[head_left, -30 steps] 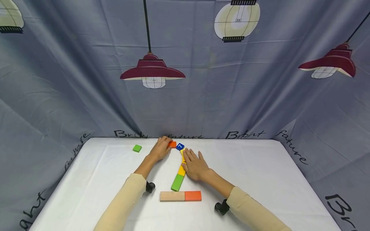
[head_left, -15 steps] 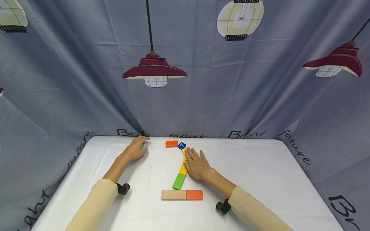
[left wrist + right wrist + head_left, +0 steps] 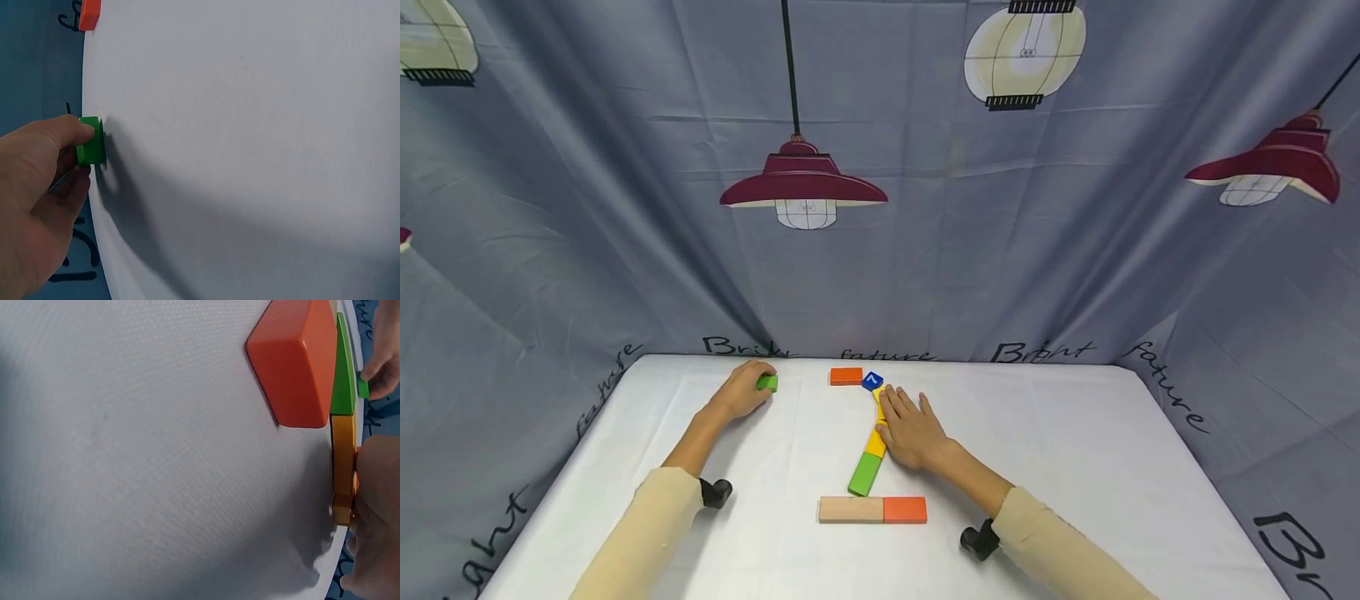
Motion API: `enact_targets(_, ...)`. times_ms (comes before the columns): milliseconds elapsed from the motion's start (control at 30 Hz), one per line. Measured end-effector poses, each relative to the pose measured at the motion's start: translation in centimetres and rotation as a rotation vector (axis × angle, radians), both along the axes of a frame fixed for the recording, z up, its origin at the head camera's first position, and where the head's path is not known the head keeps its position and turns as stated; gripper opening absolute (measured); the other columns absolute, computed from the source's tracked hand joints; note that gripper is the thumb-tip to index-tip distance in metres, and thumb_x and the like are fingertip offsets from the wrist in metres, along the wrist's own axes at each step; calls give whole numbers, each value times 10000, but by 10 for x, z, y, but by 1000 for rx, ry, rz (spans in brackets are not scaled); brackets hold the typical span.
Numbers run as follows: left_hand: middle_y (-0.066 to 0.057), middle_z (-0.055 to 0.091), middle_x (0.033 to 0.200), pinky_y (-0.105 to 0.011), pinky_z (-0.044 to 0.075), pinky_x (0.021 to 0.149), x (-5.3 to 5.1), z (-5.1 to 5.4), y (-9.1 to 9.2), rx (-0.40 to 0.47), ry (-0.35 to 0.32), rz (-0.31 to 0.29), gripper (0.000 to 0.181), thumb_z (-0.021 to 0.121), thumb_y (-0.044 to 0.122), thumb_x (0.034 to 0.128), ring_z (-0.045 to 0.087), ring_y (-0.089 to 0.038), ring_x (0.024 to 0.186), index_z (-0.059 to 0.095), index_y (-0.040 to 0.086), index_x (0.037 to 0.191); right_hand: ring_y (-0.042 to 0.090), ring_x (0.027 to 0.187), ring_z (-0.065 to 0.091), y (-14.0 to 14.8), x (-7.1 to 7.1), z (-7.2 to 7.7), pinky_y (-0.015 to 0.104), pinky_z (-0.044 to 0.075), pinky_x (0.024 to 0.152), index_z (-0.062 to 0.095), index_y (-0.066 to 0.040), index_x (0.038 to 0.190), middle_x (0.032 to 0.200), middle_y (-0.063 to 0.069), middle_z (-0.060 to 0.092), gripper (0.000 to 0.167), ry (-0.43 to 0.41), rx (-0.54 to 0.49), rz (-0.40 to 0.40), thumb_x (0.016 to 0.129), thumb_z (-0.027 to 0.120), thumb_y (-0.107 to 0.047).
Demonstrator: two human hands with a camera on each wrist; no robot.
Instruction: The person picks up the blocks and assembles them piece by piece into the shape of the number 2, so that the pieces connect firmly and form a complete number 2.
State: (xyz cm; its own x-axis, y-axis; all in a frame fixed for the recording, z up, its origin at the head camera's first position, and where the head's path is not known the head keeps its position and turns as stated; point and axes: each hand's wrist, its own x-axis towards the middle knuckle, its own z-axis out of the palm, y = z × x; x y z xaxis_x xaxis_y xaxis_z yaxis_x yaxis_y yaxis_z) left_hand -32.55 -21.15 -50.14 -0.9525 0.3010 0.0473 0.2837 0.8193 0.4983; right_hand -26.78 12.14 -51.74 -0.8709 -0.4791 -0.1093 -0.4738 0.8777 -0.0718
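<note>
Near the back left of the table, my left hand (image 3: 741, 392) pinches a small green block (image 3: 768, 382) between thumb and fingers. The left wrist view shows this block (image 3: 91, 140) at or just above the white cloth; which of the two I cannot tell. My right hand (image 3: 913, 429) lies with fairly straight fingers against the right side of the yellow blocks (image 3: 874, 442), partly hiding them. A blue block marked 7 (image 3: 872, 381) sits at their far end, with an orange block (image 3: 846, 377) to its left. A longer green block (image 3: 865, 473) continues the line toward the front.
A plain wood block (image 3: 851, 510) and an orange-red block (image 3: 905, 510) lie end to end across the front of the line. White cloth covers the table (image 3: 1075, 467). A grey-blue curtain (image 3: 917, 275) printed with lamps hangs right behind the table edge.
My left hand has let go of the orange block by the blue one, moved left, and taken hold of the small green block. My right hand has stayed by the yellow blocks.
</note>
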Motion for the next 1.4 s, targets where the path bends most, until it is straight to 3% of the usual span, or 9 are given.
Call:
enact_targets(267,-236,591,1231,-465,498,894,-2,0,29,99,24,25,351,690,32,908,577,-332,1054,614,-74,1234,300,1500,165,0,0,-1,574,110,1182,197,-22,1585,1642,139,164,632,5,-13,-4,1086,282,-403)
enact_targets(600,-209,604,1212,-411,497,875,-11,-7,65,99,33,8,356,695,72,911,566,-276,1000,630,-51,1240,294,1501,163,0,0,-3,569,105,1184,193,-28,1587,1644,135,163,634,-2,-9,-10,1085,291,-403)
enact_targets(1400,-214,585,1212,-447,476,936,-20,-9,84,39,-8,-3,342,666,56,924,559,-314,1065,631,-41,1251,296,1503,153,-2,1,2,561,89,1189,208,-33,1586,1644,137,166,632,-26,9,-25,1086,296,-409)
